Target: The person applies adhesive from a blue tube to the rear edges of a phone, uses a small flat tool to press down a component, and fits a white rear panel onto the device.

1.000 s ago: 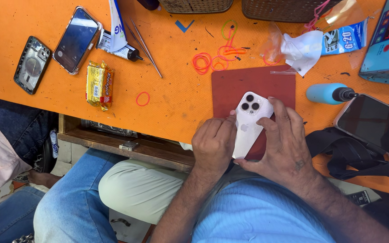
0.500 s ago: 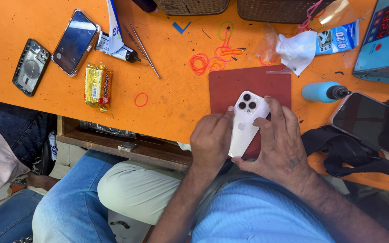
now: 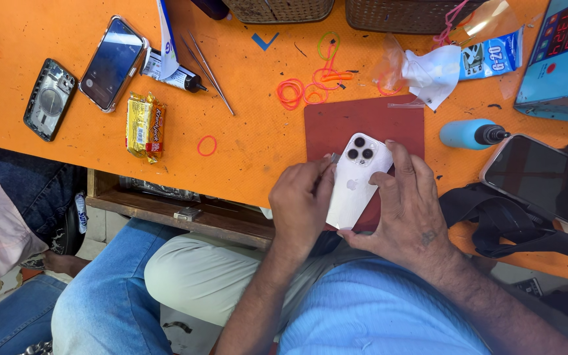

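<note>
**White phone held over the red mat**

Your left hand (image 3: 302,204) and your right hand (image 3: 407,209) both hold the white phone (image 3: 355,182), back side up, with its three camera lenses pointing away from you. The left fingers are curled and pinch the left edge; a small metal tool seems to be there, but it is too small to tell. The right fingers lie spread along the right edge. The phone rests over the dark red mat (image 3: 356,119) on the orange table (image 3: 251,144). A blue bottle (image 3: 471,133) lies near the mat.

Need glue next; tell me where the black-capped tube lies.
Head view, upper left: the glue tube lies on the orange table, between the face-up phone and tweezers.
</note>
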